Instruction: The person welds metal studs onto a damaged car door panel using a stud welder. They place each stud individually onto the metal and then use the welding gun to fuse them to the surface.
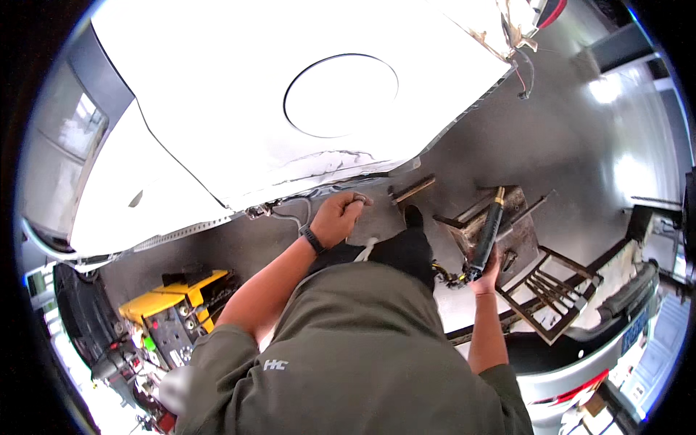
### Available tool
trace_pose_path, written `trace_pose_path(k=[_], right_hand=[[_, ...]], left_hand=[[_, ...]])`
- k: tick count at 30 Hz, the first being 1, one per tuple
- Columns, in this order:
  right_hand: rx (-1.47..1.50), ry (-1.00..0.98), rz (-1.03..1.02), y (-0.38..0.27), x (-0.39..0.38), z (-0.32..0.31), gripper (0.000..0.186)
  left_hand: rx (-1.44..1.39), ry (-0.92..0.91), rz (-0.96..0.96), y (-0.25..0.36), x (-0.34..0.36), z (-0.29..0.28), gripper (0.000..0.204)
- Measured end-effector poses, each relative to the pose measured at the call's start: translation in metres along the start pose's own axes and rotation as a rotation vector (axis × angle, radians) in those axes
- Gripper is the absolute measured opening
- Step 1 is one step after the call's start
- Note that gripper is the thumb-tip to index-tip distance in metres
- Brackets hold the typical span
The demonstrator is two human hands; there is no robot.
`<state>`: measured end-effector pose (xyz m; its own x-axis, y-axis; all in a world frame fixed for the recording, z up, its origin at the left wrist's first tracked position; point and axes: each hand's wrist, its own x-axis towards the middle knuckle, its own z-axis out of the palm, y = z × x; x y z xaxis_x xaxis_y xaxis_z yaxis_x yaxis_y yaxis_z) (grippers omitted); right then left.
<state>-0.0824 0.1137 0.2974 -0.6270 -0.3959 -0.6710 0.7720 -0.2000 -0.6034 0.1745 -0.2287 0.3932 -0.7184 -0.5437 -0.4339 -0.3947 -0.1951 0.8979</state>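
Note:
My left hand [336, 220], with a watch on the wrist, is curled just below the lower edge of a white car body panel [341, 94] with a round fuel flap. Something small may be between its fingers, too hidden to name. The panel has a creased, scuffed patch [322, 161] along its lower part, with cables and fittings [264, 210] under it. My right hand [486, 278] grips a long black cylindrical tool [489, 235] with a brass-coloured tip, held upright-slanting over a rusty metal stand [523, 232]. Cables hang from the tool's lower end.
A dark wooden or metal slatted frame [542, 292] is at the right. A yellow machine [168, 296] stands at lower left among clutter. Another car's rear bumper [558, 385] is at lower right. A small metal stand [416, 188] sits near my foot. Loose wires hang at the panel's upper-right corner [523, 80].

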Motion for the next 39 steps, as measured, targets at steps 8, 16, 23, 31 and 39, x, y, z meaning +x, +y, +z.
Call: trace_pose_path(k=[8,16,23,31,39], right_hand=[[-0.505,-0.407,-0.541,0.061,-0.108,0.124,0.057],[-0.326,-0.682,0.077,0.096,-0.187,0.172,0.053],[-0.361,-0.773,0.075,0.144,-0.173,0.191,0.059],[-0.359,-0.921,0.236,0.147,-0.164,0.173,0.064],[-0.333,-0.918,0.32,0.142,-0.178,0.178,0.068]], left_hand=[[-0.479,-0.123,-0.211,0.002,-0.043,-0.065,0.036],[-0.858,-0.127,-0.076,-0.02,-0.042,-0.071,0.04],[-1.081,-0.064,-0.039,-0.047,-0.049,-0.067,0.044],[-1.207,-0.061,-0.009,-0.08,-0.072,-0.054,0.046],[-1.21,0.002,0.085,-0.082,-0.086,-0.041,0.045]])
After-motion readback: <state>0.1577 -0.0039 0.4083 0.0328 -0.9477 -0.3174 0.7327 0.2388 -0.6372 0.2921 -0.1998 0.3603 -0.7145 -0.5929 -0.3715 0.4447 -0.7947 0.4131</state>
